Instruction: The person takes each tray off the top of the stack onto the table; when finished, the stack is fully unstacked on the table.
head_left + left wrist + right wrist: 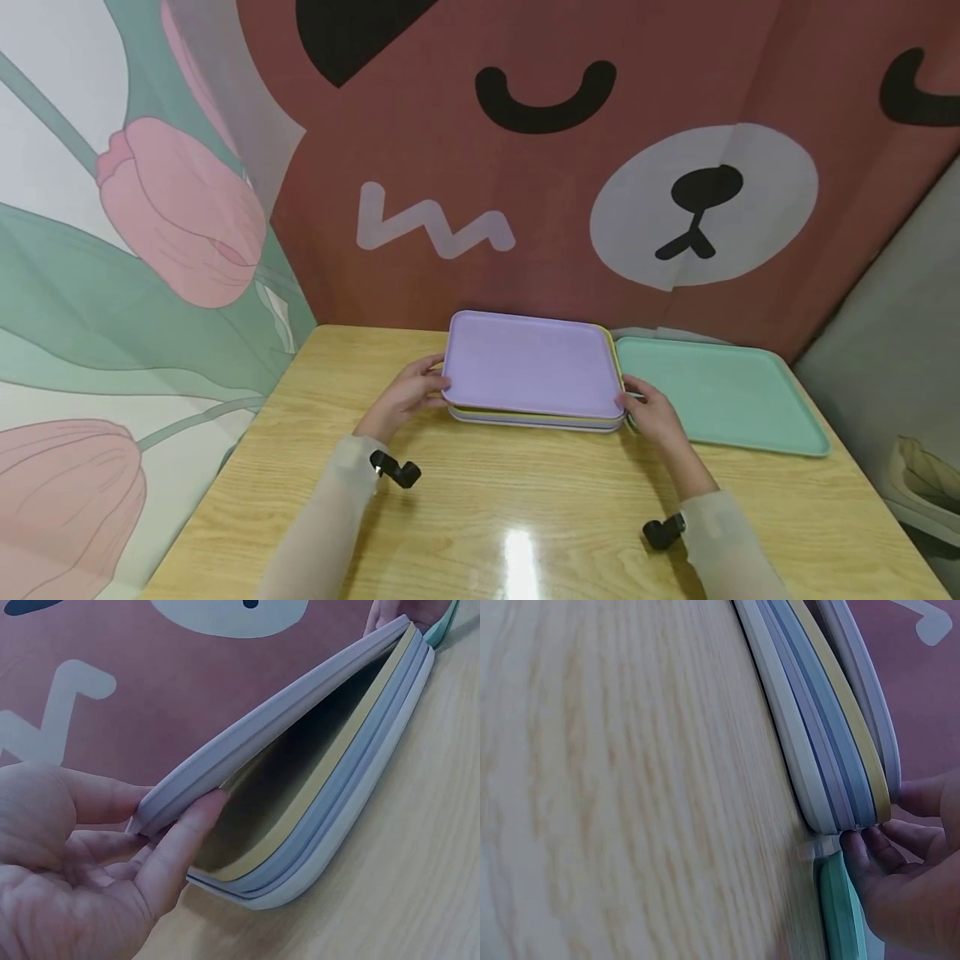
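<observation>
A light purple tray (534,365) lies on top of a stack of trays, its left end raised. My left hand (408,393) grips that end, thumb over the rim and fingers under it. In the left wrist view, a gap shows between the purple tray (270,720) and the yellow tray (322,787) under it. My right hand (654,412) holds the purple tray's right edge near the front corner. In the right wrist view, its lower fingers touch the ends of the yellow tray (855,735) and the blue tray (840,750) below.
A mint green tray (723,396) lies flat on the wooden table (465,508), right beside the stack. A white tray (337,847) is at the bottom of the stack. Behind the table hangs a cloth (420,283) with a printed bear.
</observation>
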Demonstrator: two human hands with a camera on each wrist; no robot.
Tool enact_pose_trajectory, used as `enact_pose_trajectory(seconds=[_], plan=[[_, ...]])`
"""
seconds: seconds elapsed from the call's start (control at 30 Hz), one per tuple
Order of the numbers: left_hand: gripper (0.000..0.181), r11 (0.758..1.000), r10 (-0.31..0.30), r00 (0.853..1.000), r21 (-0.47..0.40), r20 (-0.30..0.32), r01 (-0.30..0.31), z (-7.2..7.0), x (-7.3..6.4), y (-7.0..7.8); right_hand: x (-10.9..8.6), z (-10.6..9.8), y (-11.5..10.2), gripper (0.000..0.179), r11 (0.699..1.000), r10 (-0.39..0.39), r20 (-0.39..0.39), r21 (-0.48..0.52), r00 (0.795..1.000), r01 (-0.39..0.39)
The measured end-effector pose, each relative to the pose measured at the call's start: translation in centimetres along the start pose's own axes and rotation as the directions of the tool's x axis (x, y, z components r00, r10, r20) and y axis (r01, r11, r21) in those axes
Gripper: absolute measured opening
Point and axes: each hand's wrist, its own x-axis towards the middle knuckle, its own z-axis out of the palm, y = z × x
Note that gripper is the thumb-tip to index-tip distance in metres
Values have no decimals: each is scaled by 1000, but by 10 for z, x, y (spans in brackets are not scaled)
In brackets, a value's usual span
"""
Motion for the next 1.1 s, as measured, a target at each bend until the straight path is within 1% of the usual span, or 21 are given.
enact_pose_trajectory(seconds=[0.13, 0.33, 0.53, 0.67, 0.83, 0.93, 1.1], plan=[[64, 1000, -4, 1000, 10, -16, 4, -6, -2, -1, 0, -1, 0, 56, 1000, -11, -3, -10, 1000, 11], [64, 1000, 10, 998, 4, -67, -10, -23, -8, -1, 3, 1, 5, 60, 998, -17, 12, -57, 1000, 18], [64, 999, 18, 998, 32, -59, -16, -38, -16, 0, 4, 1, 7, 61, 997, -10, 5, -74, 1000, 10], [64, 1000, 11, 997, 26, -76, -9, -49, -19, -1, 4, 1, 7, 61, 997, -3, 6, -74, 1000, 4], [63, 999, 28, 997, 35, -67, -26, -63, -23, -2, 4, 2, 7, 61, 997, 5, 14, -73, 1000, -4], [63, 998, 40, 997, 48, -64, -37, -72, -25, -3, 4, 2, 8, 61, 996, -4, 11, -86, 1000, 5], [62, 997, 46, 996, 64, -79, -41, -87, -31, -4, 4, 2, 8, 61, 996, -3, 15, -88, 1000, 4]])
